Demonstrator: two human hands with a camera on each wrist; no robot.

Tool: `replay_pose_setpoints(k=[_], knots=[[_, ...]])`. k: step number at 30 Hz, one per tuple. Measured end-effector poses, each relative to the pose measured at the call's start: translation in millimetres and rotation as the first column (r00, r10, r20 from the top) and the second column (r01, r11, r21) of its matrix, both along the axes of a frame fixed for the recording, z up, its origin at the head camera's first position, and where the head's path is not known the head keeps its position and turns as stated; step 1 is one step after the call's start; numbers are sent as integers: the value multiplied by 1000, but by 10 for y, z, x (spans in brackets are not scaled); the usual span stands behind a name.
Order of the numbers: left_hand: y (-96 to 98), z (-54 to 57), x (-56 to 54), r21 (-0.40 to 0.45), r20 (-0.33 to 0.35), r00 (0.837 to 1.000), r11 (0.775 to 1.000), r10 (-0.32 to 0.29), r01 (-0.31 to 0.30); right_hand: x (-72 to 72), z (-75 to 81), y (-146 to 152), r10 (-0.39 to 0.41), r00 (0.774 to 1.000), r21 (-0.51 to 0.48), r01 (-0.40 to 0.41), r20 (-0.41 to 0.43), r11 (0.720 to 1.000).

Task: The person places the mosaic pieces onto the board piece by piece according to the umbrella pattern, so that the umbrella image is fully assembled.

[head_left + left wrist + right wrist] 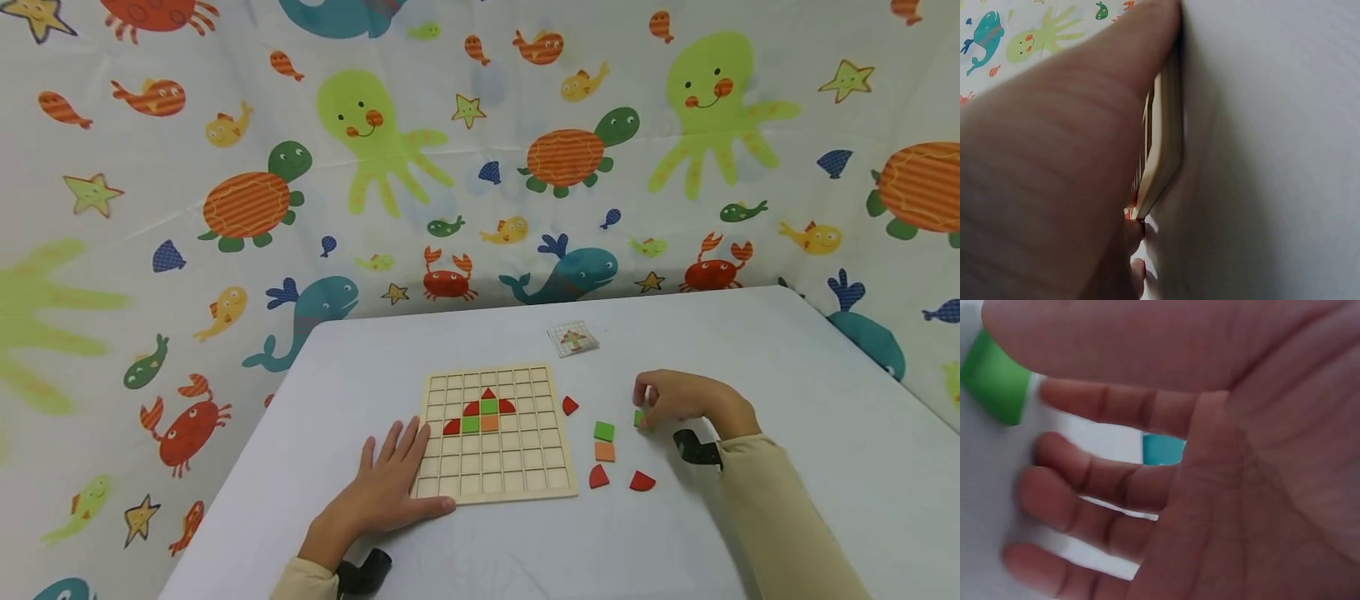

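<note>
While left hand [386,485], spread, touches one board [522,467], seven pieces [489,407] inside, right hand [686,402] at one green tile [638,418], pinch unclear

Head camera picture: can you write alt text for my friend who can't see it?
A person's right-hand grip touches a green tile at a white table, near loose red, green and orange pieces. The left-hand grip lies at the near-left corner of a partly filled wooden grid board. A cartoon sea-animal cloth hangs behind.

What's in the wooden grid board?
The board shows four red pieces, two green squares, one orange square. The left hand covers its near-left corner; what lies under there can't be seen.
</note>
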State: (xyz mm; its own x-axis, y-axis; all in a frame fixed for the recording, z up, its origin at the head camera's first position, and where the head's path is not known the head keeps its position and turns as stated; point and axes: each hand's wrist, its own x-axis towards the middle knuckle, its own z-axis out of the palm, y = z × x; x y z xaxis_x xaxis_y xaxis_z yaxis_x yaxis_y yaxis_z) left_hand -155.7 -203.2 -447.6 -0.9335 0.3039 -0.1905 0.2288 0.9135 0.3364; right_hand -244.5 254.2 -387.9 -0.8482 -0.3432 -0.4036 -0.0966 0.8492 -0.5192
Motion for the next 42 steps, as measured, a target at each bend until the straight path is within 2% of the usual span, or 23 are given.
replay_pose_setpoints(k=[4,13,18,22,32,42], knots=[[-12,5,-24,-6,-3,1000,1000,-8,8,-37,-72,-31,6,1000,11,-5,-27,1000],[-17,17,-26,3,3,1000,1000,-11,11,-146,-208,-138,-24,985,-32,18,-173,999],[-15,12,-14,-4,-1,1000,1000,-7,7,-180,-219,-182,-58,970,-88,38,-238,995],[-11,20,-14,-2,-5,1000,1000,-7,7,-196,-208,-216,-70,963,-148,32,-259,988],[1,36,-6,9,-4,1000,1000,-16,16,-209,-137,-390,-145,949,-318,51,-279,947],[13,50,7,10,-7,1000,1000,-15,15,-190,-76,-673,-120,933,-424,-38,-339,905]])
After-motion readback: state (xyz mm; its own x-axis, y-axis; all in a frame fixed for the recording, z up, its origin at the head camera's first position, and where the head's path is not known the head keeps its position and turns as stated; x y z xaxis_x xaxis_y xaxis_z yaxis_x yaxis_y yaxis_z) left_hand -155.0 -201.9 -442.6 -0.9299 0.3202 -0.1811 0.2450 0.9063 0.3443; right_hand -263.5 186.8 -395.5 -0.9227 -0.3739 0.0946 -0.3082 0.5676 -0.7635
